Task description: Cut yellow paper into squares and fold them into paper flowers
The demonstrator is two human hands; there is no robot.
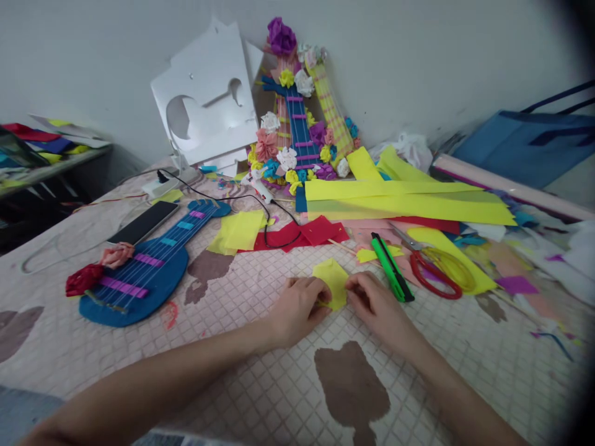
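Between my two hands, a small piece of yellow crepe paper stands just above the quilted cloth. My left hand has its fingers curled and pinches the paper's left side. At the paper's right edge, the closed fingertips of my right hand grip it too. Right of that hand lie a green box cutter and scissors with red and yellow handles. A thin wooden stick and red paper lie behind the hands.
A blue paper guitar with paper roses lies at left beside a dark phone. Behind are a glue gun with its cord, decorated guitars, a white cut-out board and long yellow paper strips. Scraps litter the right.
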